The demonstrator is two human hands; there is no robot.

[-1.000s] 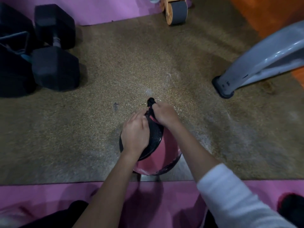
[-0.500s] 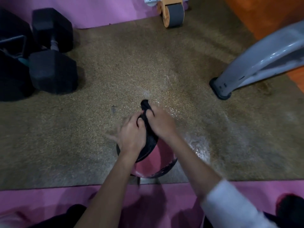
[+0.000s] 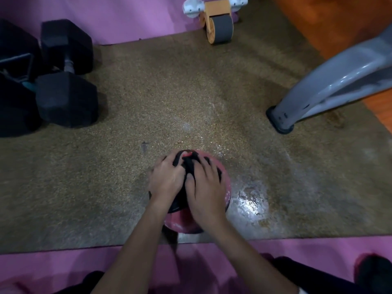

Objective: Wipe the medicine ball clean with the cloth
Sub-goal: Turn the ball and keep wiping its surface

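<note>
A pink and black medicine ball [image 3: 225, 183] rests on the brown speckled mat, low in the middle of the view. A black cloth [image 3: 187, 165] is bunched on top of the ball. My left hand [image 3: 166, 180] lies on the ball's left side with its fingers over the cloth. My right hand [image 3: 206, 187] presses flat on the cloth from the right, fingers spread. Both hands cover most of the ball's top; only its right rim and its near pink underside show.
Black hex dumbbells [image 3: 65, 81] lie at the far left. An orange ab roller [image 3: 220, 24] stands at the top. A grey machine leg [image 3: 318, 90] comes down at the right. A wet shiny patch [image 3: 250, 200] lies right of the ball. A pink mat [image 3: 63, 266] runs along the near edge.
Both hands have come together on top of the ball, flattening the cloth that my right hand had pulled up at the far side. The right hand now lies flat.
</note>
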